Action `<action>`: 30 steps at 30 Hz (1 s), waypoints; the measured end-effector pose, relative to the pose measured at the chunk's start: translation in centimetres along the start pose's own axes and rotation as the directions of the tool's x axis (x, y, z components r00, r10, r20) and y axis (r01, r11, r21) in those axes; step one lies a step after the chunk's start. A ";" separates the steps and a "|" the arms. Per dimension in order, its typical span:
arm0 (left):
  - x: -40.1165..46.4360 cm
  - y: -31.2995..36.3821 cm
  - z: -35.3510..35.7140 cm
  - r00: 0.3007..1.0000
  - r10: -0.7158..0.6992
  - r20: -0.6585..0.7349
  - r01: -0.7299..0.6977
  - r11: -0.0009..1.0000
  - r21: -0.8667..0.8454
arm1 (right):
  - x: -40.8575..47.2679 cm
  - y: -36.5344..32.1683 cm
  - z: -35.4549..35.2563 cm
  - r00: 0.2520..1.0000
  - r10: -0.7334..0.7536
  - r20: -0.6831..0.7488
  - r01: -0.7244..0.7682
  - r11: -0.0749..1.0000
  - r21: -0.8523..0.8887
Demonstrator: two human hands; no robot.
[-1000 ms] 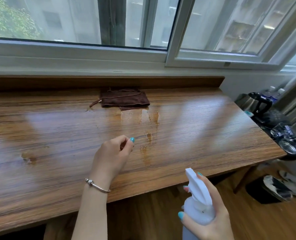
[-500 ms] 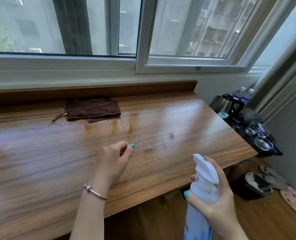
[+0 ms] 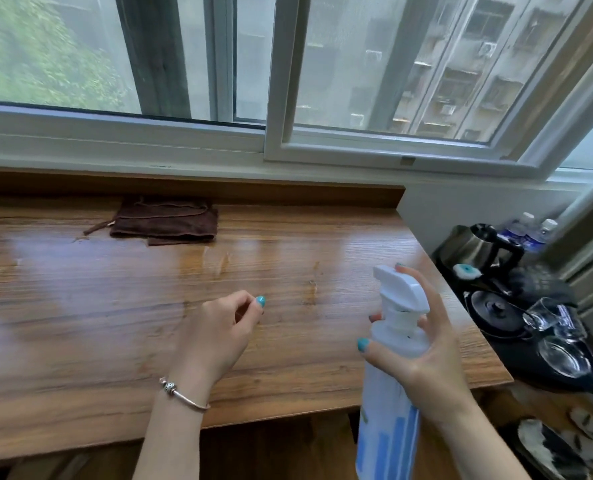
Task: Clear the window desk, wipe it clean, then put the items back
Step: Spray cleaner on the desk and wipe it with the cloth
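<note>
The wooden window desk stretches under the window, with wet patches near its middle. A folded dark brown cloth lies at the back by the raised ledge. My right hand grips a white spray bottle by its neck, over the desk's right front part, nozzle pointing left and away. My left hand hovers over the desk front with its fingers loosely curled, holding nothing.
Right of the desk, a low black tray carries a kettle, glasses and water bottles. Slippers lie on the floor below. The window frame runs close behind the desk.
My right hand has lifted the spray bottle up and forward over the desk's right part. The view has shifted left. My left hand has stayed in place.
</note>
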State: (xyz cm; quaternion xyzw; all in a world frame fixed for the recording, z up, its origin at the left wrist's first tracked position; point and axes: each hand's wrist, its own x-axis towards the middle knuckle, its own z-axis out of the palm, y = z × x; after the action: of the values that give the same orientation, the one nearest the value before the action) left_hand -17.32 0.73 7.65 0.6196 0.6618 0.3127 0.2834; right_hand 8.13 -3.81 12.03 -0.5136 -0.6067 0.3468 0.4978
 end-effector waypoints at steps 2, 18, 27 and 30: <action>-0.2 0.8 0.5 1.000 -0.014 -0.020 0.014 1.000 0.010 | 1.0 0.4 -0.9 1.000 -0.011 0.005 0.011 0.999 0.033; -0.1 4.4 3.4 0.996 -0.068 -0.065 0.069 0.997 0.016 | 4.2 4.9 -10.1 0.989 0.014 -0.148 -0.003 0.997 0.075; 0.1 5.4 5.9 0.999 -0.039 -0.004 0.039 0.999 0.031 | 0.0 7.5 -10.8 0.980 0.099 -0.172 -0.093 0.995 0.041; -0.2 4.9 5.8 0.999 -0.038 0.007 0.038 0.998 0.047 | -1.7 8.1 -9.3 0.984 0.117 -0.131 -0.109 0.992 0.065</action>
State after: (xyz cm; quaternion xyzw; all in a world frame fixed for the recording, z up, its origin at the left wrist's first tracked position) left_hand -9.67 1.08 7.67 0.6146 0.6795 0.2893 0.2772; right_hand 19.30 -4.43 6.55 -0.5549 -0.5313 0.3564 0.5317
